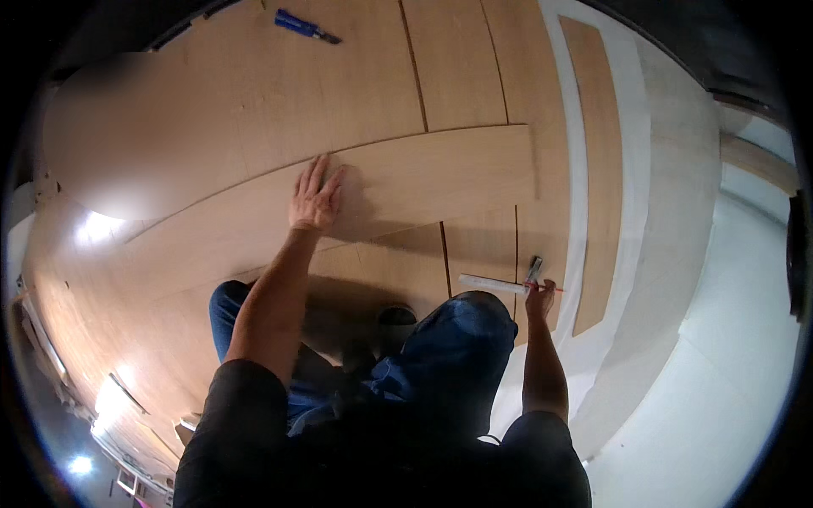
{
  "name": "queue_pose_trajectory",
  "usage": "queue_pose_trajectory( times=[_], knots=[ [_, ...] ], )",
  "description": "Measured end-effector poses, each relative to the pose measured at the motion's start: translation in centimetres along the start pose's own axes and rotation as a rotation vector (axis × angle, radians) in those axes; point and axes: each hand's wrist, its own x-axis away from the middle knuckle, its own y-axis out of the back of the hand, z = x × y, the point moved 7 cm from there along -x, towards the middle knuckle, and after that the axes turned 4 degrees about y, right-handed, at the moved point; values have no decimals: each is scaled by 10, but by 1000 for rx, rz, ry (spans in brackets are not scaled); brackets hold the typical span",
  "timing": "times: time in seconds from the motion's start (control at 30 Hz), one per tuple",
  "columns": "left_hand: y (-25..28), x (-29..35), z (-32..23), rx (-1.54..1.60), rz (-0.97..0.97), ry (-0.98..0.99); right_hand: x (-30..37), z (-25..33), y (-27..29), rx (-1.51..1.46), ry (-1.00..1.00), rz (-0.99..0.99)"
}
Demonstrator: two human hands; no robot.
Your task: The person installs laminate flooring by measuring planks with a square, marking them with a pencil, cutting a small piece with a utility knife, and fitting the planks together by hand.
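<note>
My left hand [315, 201] lies flat, fingers spread, on a long thin wooden board [440, 165]. That board rests across larger wood panels [330, 93], which have narrow dark gaps between them. To the right, beside my knee, the fingers of my right hand [540, 300] are closed around a thin red pencil [555, 289]. A square [493, 283] with a pale straight blade and a darker head is at the same fingertips; whether they grip it too is hard to tell.
A blue utility knife [306, 26] lies at the far side of the panels. On the right, a narrow wood strip [597, 178] rests on a white surface [639, 152]. My bent knees [461, 347] are close to the board. A blurred patch hides part of the left.
</note>
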Motion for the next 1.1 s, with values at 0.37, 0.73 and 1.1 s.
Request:
queue_pose_trajectory(
  times=[0.37,0.73,1.1],
  knots=[
    [64,190,332,-109,460,634,22,-38,-38,-177,-70,-46],
    [338,60,222,-168,179,247,21,-16,-36,-254,-120,104],
    [418,-84,-64,-298,241,-8,4,-13,-64,-236,-138,133]
  ],
)
